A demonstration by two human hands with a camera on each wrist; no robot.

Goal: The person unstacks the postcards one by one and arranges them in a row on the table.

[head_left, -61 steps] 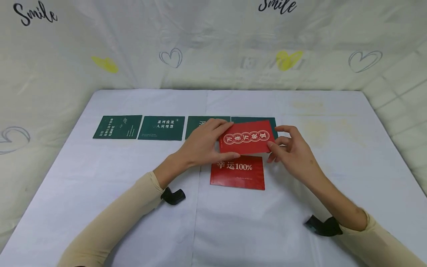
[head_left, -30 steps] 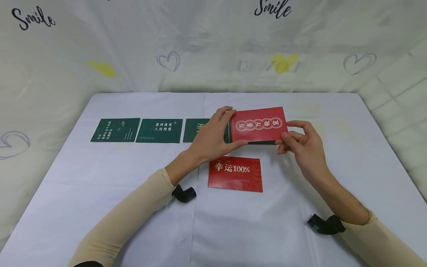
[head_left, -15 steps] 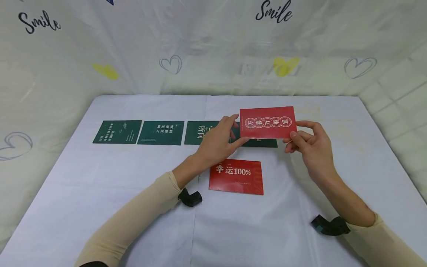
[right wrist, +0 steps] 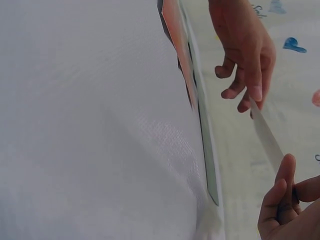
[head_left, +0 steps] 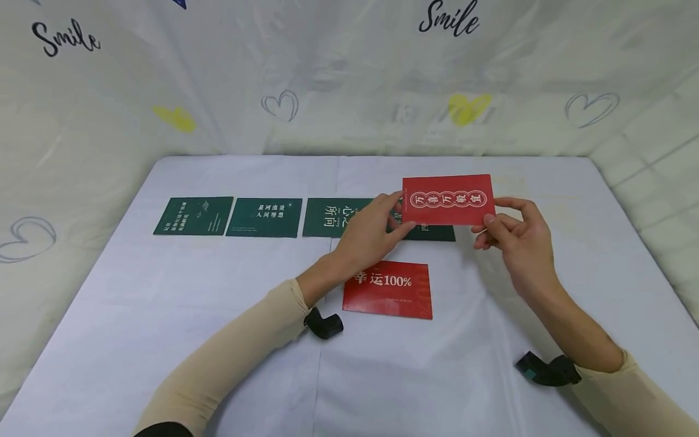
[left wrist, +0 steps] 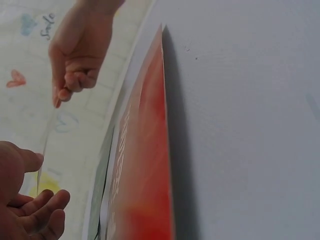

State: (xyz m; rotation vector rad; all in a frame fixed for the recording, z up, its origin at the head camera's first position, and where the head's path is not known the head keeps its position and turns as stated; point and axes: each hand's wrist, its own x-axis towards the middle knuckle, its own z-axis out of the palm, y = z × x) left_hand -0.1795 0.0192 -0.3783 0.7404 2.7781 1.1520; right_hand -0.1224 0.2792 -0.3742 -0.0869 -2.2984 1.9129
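Observation:
Both hands hold a red card [head_left: 446, 200] with white characters, raised over the rightmost green card [head_left: 437, 233], which it partly hides. At its right edge, my right hand [head_left: 521, 243] pinches it between thumb and fingers. My left hand [head_left: 371, 233] holds the left edge, thumb near the lower corner. In both wrist views the raised card [left wrist: 47, 137] appears almost edge-on between the hands. A second red card [head_left: 389, 291], marked "100%", lies on the table nearer the front, its upper left corner behind my left wrist.
Further green cards lie in a row to the left: one with large characters [head_left: 330, 217], a middle one [head_left: 264, 217] and the leftmost [head_left: 193, 216]. A white cloth covers the table [head_left: 218, 291]. A pale printed curtain [head_left: 349, 60] hangs behind its far edge.
The held red card has moved right and slightly away, both hands moving with it. It has levelled from a tilt. More of the third green card now shows. The cards on the table stay put.

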